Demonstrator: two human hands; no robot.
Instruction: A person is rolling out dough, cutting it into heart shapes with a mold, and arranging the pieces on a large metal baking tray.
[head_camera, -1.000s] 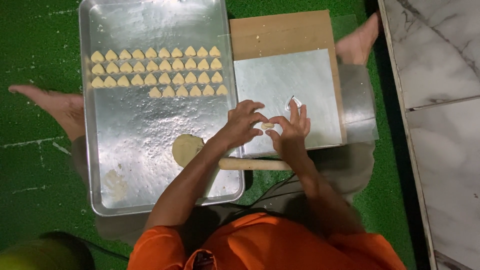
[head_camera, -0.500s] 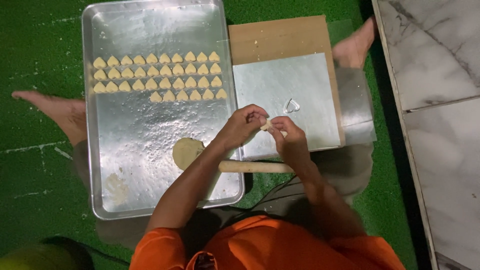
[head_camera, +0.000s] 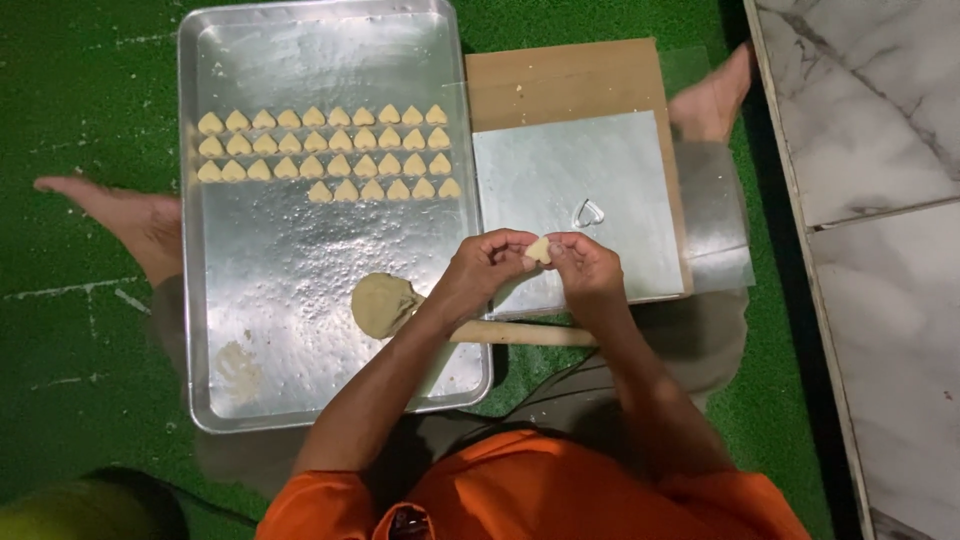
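My left hand (head_camera: 487, 268) and my right hand (head_camera: 583, 270) meet over the front edge of a foil-covered board (head_camera: 570, 190), pinching a small pale piece of dough (head_camera: 538, 250) between their fingertips. A heart-shaped metal cutter (head_camera: 588, 212) lies on the foil just beyond my right hand. Left of my hands is a large metal tray (head_camera: 300, 300) with several rows of heart-shaped dough pieces (head_camera: 325, 155) at its far end and a flattened lump of dough (head_camera: 383, 305) near my left wrist. A wooden rolling pin (head_camera: 520, 333) lies under my forearms.
The tray and the wooden board (head_camera: 565, 80) rest on green artificial turf (head_camera: 80, 330). My bare feet (head_camera: 130, 215) show at the left and far right (head_camera: 712, 100). A marble floor (head_camera: 870, 200) runs along the right. A clear plastic sheet (head_camera: 715, 215) pokes out beside the board.
My hands drew back from the foil toward me and came together, lifting a cut piece of dough. The heart cutter was let go and stays on the foil.
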